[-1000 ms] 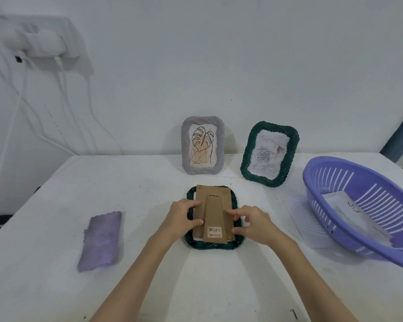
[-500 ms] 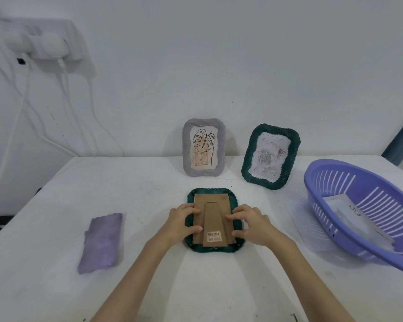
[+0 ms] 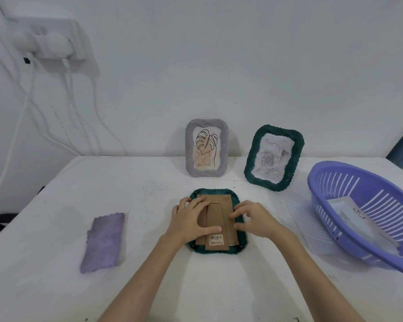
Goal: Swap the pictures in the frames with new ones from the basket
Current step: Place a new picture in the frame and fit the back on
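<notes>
Green frame (image 3: 240, 248) laid face down on counter (image 3: 149, 287), exposing cardboard backing (image 3: 219, 219); left hand (image 3: 191, 220) pressed flat, gripping nothing; right hand (image 3: 254, 219) curled loosely, fingertips (image 3: 233, 215) at backing edge, probably seating it. Basket (image 3: 330, 173) kept near for new pictures.

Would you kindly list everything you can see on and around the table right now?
Face-down frame: 1, dark green, table centre, brown cardboard back up.
Standing frames: 2, grey with leaf drawing, dark green with rose drawing, against the wall.
Basket: 1, purple, table right, papers inside.
Cloth: 1, purple, table left.
Loose sheet: 1, white, beside the basket.
Table: 1, white.
Wall socket: 1, white, upper left, cables hanging.
Hands: left hand flat on the cardboard back; right hand fingering its right edge.
</notes>
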`<state>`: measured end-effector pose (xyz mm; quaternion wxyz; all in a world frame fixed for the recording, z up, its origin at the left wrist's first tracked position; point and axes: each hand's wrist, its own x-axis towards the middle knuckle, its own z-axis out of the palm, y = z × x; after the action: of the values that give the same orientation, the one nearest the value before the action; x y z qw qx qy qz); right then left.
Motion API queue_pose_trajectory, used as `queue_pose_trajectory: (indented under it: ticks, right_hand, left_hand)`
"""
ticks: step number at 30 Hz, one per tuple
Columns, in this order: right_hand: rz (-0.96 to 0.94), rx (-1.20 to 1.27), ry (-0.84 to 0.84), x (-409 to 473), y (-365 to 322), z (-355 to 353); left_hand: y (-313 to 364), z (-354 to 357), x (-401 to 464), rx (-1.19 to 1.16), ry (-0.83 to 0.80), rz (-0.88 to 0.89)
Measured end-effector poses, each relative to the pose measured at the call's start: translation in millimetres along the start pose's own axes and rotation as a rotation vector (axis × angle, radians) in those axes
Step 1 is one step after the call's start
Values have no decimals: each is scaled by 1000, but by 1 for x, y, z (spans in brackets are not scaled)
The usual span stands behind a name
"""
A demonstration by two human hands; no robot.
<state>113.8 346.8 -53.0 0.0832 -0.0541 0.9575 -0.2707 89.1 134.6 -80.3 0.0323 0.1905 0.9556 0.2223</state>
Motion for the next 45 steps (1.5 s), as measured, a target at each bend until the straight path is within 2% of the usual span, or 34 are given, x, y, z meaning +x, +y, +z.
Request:
queue_pose_trajectory:
  ticks: [2,4,11,21,26,28,32,34,38,45]
  right_hand:
    - [37,100,167,10,-2,-2]
    - [93,133,240,21,-3,-2]
    - [136,-29,108,44,-1,1]
    - [104,-64,213,40,-1,3]
    - [126,98,286,37,1,11]
    - [125,75,286,39,1,12]
    - [134,32,290,40,1,14]
    - [143,29,294,40,1,16]
    - [148,6,287,40,2,18]
    - [135,-35,231,42,0,14]
  left_hand:
    - [-1,3,-1,-15,17,9]
    - [-1,5,-2,-33,35,8]
    - [-1,7,-2,-35,50,5]
    - [-1,6,-2,-24,53,8]
    - [0,11,-5,-24,96,11]
    - [1,12,-7,-45,118,7]
    - [5,3,11,-299,207,-158]
    - [5,-4,24,-303,260,-234]
    - [-6,-6,39,-174,158,-229]
    - [-14,-7,44,-237,120,-212]
